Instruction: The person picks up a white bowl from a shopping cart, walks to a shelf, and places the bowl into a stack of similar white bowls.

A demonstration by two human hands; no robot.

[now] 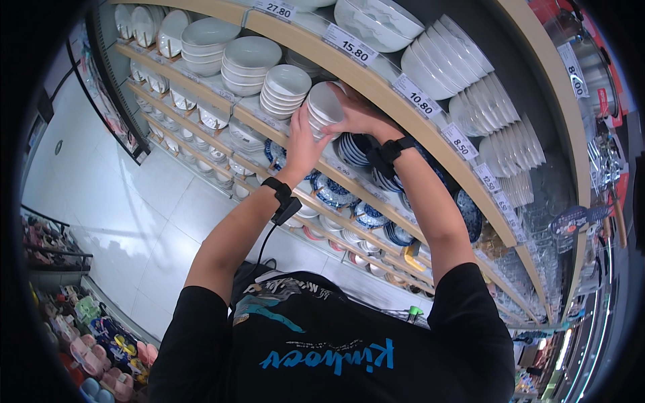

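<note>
Both my hands are around a stack of small white bowls (pixel 324 105) on a shelf of tableware. My left hand (pixel 306 146) lies along the near left side of the stack, fingers pointing up toward the rim. On the far right side, my right hand (pixel 359 112) has its thumb across the front and its fingers partly hidden behind the bowls. Whether the stack is lifted or resting on the shelf, I cannot tell. Close by on the left stands another stack of white bowls (pixel 286 88). Blue-striped bowls (pixel 354 149) sit just below my right hand.
A wooden shelf edge (pixel 322 45) with price tags runs above my right forearm, and larger white bowls (pixel 378 25) stand over it. Lower shelves hold blue-patterned plates (pixel 333 190). Tiled floor (pixel 166 252) lies at left, with clogs (pixel 101 352) displayed at lower left.
</note>
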